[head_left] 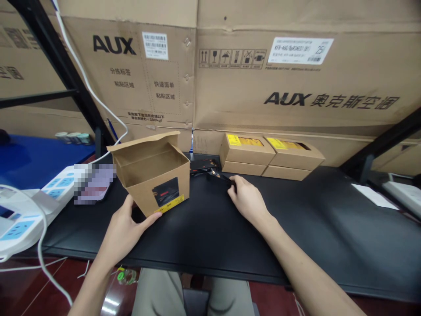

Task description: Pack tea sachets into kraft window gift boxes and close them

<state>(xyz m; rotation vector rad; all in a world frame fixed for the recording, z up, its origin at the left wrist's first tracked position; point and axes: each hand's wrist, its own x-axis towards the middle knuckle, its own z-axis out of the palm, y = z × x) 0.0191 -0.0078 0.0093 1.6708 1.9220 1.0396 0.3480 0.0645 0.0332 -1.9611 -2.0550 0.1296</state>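
An open brown cardboard box (154, 173) with a black window and a yellow strip stands tilted on the black table (296, 219). My left hand (126, 226) grips its lower near corner, thumb against the front. My right hand (245, 197) rests on the table to the right of the box, fingers curled onto a small black item with gold marks (213, 174). Whether the fingers grip it is hard to see. More black packets (200, 165) lie just behind.
Two closed brown boxes with yellow labels (246, 153) (294, 159) sit at the table's back. Large AUX cartons (296, 79) form a wall behind. White power strips (23, 210) and a cable lie at left, white paper (373, 195) at right. Black frame bars cross both sides.
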